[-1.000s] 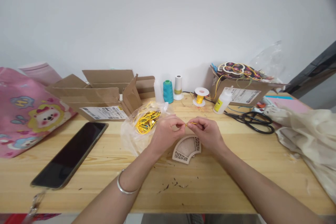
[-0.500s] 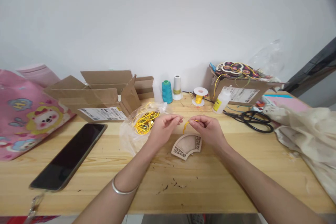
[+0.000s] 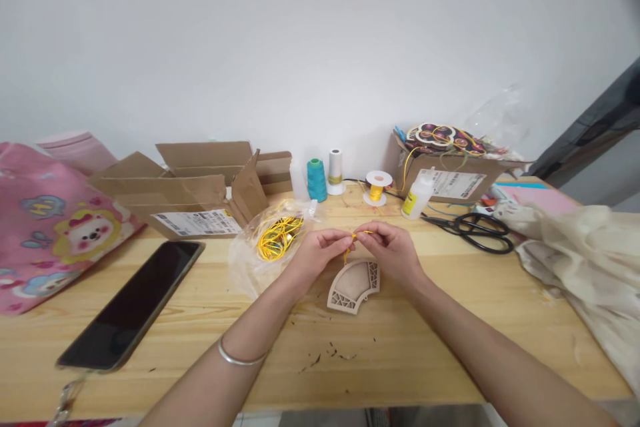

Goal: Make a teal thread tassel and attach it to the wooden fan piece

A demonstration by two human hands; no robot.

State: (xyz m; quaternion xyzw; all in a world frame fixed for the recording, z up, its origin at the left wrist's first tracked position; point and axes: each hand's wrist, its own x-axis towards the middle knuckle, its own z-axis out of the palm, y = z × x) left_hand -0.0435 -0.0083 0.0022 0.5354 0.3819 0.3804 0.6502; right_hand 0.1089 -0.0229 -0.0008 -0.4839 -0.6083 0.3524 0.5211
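Both my left hand [image 3: 325,250] and my right hand [image 3: 387,247] pinch a thin yellow cord [image 3: 346,255] between thumb and fingertips, close together above the table. The cord's lower part runs down to the top edge of a fan-shaped wooden piece [image 3: 356,280] with cut-out lattice ends. That piece is just below my hands; whether it rests on the table or hangs slightly, I cannot tell. A clear plastic bag [image 3: 245,260] with a tangle of yellow cords [image 3: 277,238] lies beside my left hand.
Behind my hands stand a teal thread cone [image 3: 317,181], a white spool [image 3: 335,173], a yellow cord spool [image 3: 376,192] and a glue bottle [image 3: 417,197]. Black scissors [image 3: 475,230] and cream cloth [image 3: 575,260] lie right. Cardboard boxes [image 3: 195,197] [image 3: 453,180] stand behind; a phone [image 3: 135,303] lies left.
My hands have come closer together, and my left fingers now pinch the cord too. The wooden piece has shifted slightly left and down in view.
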